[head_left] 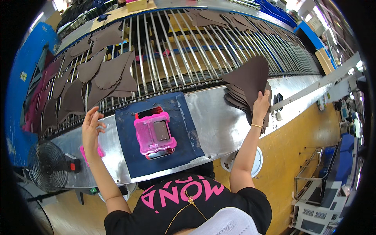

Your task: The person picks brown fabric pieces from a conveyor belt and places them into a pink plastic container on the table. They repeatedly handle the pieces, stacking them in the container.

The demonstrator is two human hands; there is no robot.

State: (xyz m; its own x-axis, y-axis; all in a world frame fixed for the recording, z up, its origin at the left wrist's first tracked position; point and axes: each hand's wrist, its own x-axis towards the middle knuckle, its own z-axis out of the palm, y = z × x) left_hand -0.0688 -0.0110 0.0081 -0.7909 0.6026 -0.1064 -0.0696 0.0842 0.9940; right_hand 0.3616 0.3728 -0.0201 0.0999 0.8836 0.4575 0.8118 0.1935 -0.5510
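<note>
My right hand (261,105) grips a dark brown cut piece (250,78), flat like leather or fabric, by its near edge. The piece is lifted over a stack of similar brown pieces (238,98) on the right of the metal table. My left hand (92,127) hovers at the table's left, fingers apart and holding nothing. Between my hands a pink plastic basket (143,135) with a wavy rim sits on a dark blue mat (131,156). A dark block (161,131) lies in it, and red and black parts show underneath.
Beyond the metal table (209,117) runs a conveyor of metal rods (188,55), with brown pieces (111,70) lying on its left. A black fan (49,166) stands at the near left, beside a pink object (101,151). A pale bar (313,84) juts in from the right.
</note>
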